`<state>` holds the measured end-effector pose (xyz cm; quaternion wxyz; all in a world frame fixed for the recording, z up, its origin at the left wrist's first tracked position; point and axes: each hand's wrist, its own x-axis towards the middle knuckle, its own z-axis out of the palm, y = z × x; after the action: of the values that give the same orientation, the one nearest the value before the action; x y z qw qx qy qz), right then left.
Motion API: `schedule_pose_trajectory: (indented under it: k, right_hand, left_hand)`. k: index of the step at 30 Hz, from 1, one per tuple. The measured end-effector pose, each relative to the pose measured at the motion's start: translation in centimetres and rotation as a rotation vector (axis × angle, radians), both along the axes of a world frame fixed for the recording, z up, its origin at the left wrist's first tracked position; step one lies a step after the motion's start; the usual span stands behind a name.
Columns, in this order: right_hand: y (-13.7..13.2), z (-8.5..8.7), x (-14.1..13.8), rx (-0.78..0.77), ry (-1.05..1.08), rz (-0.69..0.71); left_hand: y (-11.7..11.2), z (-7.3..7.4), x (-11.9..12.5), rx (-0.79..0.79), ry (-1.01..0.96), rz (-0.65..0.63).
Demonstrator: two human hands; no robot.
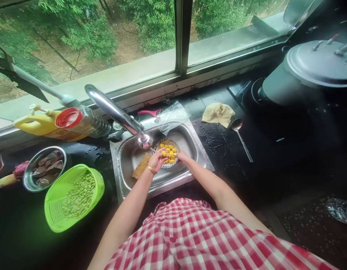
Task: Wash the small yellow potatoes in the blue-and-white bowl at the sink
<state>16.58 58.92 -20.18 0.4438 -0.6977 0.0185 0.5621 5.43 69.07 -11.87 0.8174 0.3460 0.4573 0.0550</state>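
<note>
Head view: bowl sits inside the steel sink, right of the tap outlet, roughly level by the look of it. Round, shallow, with dark blue patterning along the pale rim. Contents: a loose batch of yellow pieces, rounded and lumpy, bright yellow going slightly orange, smooth and a bit glossy. Sizes look similar, pieces bunched together and touching, with some of the bowl's interior visible between them. Can't tell if there's water in the bowl. Left hand, bangle at the wrist, reaches over the bowl's left side, fingers bent by the yellow pieces; can't tell whether it grips one. Right hand is closed on the bowl's right rim. Brown, rough-textured slab lies in the sink at left, just beside the left hand. Clear plastic bag drapes over the sink's back edge, touching the pink peeler. Right of the sink on the dark counter: crumpled beige cloth, metal spoon near it. Left: green basket of pale green beans, steel bowl of brownish pieces behind it.
</note>
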Motion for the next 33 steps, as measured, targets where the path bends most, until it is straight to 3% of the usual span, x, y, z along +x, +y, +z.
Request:
schedule_pose_trajectory:
  k: [4,8,11,14,16,20,29,33]
  right_hand:
    - [0.3,-0.1,0.3,-0.12,-0.017,0.065]
    - [-0.2,1.8,0.7,-0.166,-0.266,0.041]
    - [0.1,3.9,0.4,0.02,-0.439,0.055]
    - [1.4,5.7,-0.7,0.262,-0.144,0.165]
    - [2.3,6.4,-1.5,0.344,0.038,0.206]
    - [3.4,7.1,-2.1,0.4,-0.004,0.211]
    - [3.9,7.6,-1.1,0.408,-0.351,0.457]
    - [3.9,7.3,-0.9,0.404,-0.388,0.508]
  left_hand:
    - [0.0,0.0,-0.3,-0.03,-0.07,0.057]
    - [0.0,-0.7,-0.7,0.156,-0.023,0.03]
    - [-0.1,-1.3,-0.9,0.305,0.018,-0.011]
    - [0.0,-1.6,-1.1,0.373,0.035,-0.034]
    - [0.2,-1.6,-1.3,0.437,0.055,-0.044]
    - [1.0,-1.1,-1.9,0.539,0.113,-0.065]
    - [2.1,0.1,-2.0,0.417,0.106,-0.161]
    - [2.4,0.1,-1.9,0.365,0.089,-0.179]
